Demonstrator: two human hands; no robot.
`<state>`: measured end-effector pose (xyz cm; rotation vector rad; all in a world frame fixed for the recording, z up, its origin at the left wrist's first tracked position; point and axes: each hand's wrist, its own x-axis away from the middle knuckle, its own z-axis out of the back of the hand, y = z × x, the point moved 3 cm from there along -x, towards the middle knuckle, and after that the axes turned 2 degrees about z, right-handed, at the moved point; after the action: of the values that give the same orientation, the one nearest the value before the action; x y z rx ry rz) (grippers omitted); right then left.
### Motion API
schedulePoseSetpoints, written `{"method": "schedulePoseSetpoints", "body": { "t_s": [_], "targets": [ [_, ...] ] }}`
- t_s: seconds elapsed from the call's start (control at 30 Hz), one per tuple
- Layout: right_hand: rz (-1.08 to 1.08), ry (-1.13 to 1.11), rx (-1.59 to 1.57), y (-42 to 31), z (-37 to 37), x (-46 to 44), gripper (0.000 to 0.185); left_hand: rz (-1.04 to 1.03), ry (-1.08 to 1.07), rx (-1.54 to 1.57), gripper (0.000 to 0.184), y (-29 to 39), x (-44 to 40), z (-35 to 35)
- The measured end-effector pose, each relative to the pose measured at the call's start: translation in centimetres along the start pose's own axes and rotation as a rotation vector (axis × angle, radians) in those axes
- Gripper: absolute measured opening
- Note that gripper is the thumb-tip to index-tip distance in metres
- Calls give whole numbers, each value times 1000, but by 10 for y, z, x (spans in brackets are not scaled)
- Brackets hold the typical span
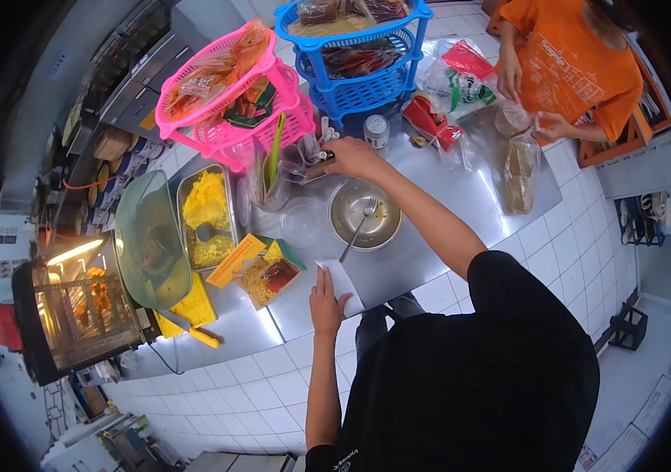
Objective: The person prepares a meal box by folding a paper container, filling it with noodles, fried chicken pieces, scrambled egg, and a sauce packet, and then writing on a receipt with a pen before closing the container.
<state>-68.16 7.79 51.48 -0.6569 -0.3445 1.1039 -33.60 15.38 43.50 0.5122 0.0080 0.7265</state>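
Observation:
My left hand (326,305) lies with its fingers stretched over a white sheet of paper or paper bag (342,285) at the table's near edge. My right hand (353,157) reaches across to a small holder (318,167) at the back; its fingertips are bent down there, and what they grip is hidden. Between my hands stands a metal bowl (365,236) with a fork (369,208) leaning in it. Left of the paper sits an open takeaway box (269,275) holding yellow strands and a dark reddish-brown piece.
A metal pan (233,208) of yellow food, a green translucent lid (154,236) and a yellow-handled knife (202,337) on a yellow board (194,303) are leftward. Pink (217,94) and blue racks (363,79) stand behind. A person in orange (567,67) handles plastic bags (518,165) at right.

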Motion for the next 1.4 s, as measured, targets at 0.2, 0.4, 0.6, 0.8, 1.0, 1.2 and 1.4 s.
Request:
{"method": "schedulePoseSetpoints", "body": {
  "t_s": [0.2, 0.4, 0.6, 0.8, 1.0, 1.2, 1.4],
  "targets": [
    [208, 169, 7, -26, -9, -3, 25, -123, 63, -2, 91, -1, -2, 1],
    [364, 37, 287, -22, -24, -22, 22, -113, 115, -74, 84, -11, -4, 6],
    [412, 46, 305, -10, -12, -25, 22, -141, 204, -93, 82, -13, 3, 4],
    [539, 3, 390, -13, -24, -24, 22, -203, 137, -110, 81, -22, -2, 5],
    [434, 203, -228, -5, 20, -46, 27, -282, 98, -78, 78, -40, -4, 9],
    [-227, 237, -1448, -48, 61, 95, 29, -296, 151, -22, 79, -52, -8, 4],
    [-671, -335, -1863, -79, -79, 260, 23, -295, 166, 8, 80, -56, -7, 3]
  ]
}}
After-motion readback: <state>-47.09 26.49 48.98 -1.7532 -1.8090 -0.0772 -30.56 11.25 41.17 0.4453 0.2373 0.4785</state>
